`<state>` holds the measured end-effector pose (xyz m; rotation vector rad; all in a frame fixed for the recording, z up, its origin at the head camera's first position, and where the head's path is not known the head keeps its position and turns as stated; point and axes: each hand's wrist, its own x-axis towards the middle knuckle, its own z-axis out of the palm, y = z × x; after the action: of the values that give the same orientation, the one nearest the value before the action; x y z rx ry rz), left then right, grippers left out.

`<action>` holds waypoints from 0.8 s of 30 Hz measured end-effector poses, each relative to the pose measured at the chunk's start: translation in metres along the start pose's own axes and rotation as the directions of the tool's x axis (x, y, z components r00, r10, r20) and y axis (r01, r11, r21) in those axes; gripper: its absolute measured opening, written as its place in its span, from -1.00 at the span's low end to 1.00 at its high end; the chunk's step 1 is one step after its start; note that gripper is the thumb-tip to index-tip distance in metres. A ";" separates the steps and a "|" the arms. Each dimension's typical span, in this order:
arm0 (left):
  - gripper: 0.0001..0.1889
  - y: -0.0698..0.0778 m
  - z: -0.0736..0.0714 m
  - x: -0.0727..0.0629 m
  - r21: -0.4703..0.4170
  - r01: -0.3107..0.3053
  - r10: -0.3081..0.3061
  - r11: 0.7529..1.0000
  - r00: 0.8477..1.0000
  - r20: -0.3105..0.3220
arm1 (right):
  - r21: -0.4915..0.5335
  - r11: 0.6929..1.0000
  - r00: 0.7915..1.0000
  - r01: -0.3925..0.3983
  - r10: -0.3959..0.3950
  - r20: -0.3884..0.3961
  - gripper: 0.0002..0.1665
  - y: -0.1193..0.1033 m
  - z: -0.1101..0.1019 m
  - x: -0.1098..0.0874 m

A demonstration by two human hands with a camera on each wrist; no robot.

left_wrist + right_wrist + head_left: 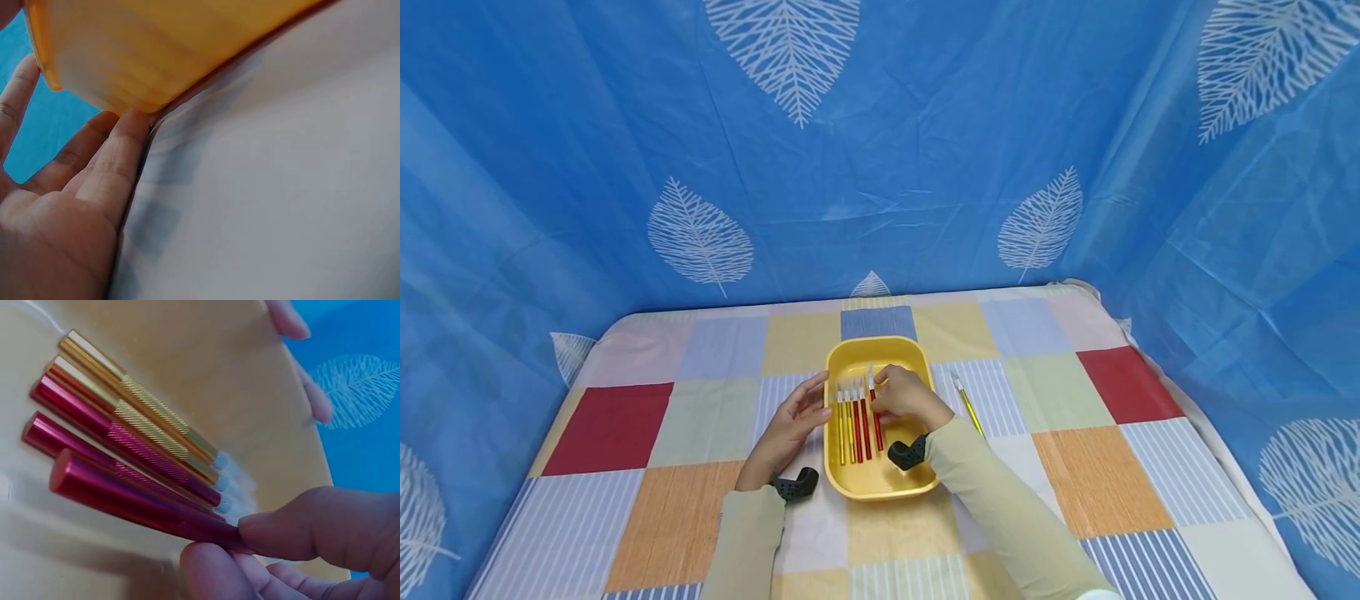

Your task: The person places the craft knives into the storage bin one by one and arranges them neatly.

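Note:
A yellow plastic tray point(880, 497) rests on the patchwork cloth, holding a row of metal-handled craft knives with clear caps. Two gold craft knives point(150, 403) and two red craft knives point(112, 425) lie side by side in it. My right hand point(904, 393), inside the tray, pinches another red craft knife point(137, 503) between thumb and fingers near its capped end. It sits just right of the row. My left hand point(792, 425) is at the tray's left side, with extended fingers point(115, 162) touching the outer wall and the thumb at the rim.
One gold craft knife point(972, 410) lies on the cloth to the right of the tray. Patchwork cloth point(700, 425) covers the table. A blue curtain point(880, 167) with white leaf prints hangs behind and on both sides.

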<state>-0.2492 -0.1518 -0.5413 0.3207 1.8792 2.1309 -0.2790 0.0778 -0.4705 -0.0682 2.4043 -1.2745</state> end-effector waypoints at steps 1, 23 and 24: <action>-0.26 0.000 0.000 0.000 0.001 0.002 -0.002 1.000 1.000 -0.001 | -0.015 1.000 1.000 -0.008 0.008 -0.001 -0.45 -0.001 0.001 0.001; -0.26 0.001 0.000 0.000 -0.007 0.006 -0.006 1.000 1.000 0.004 | -0.228 0.974 0.999 -0.012 0.003 -0.038 -0.57 -0.003 0.013 0.006; -0.26 0.001 0.000 0.000 -0.008 0.006 -0.006 1.000 1.000 0.004 | -0.236 0.972 0.999 -0.010 0.002 -0.037 -0.56 -0.003 0.013 0.005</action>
<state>-0.2494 -0.1521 -0.5403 0.3174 1.8664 2.1317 -0.2794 0.0649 -0.4760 -0.1075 2.5752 -0.9884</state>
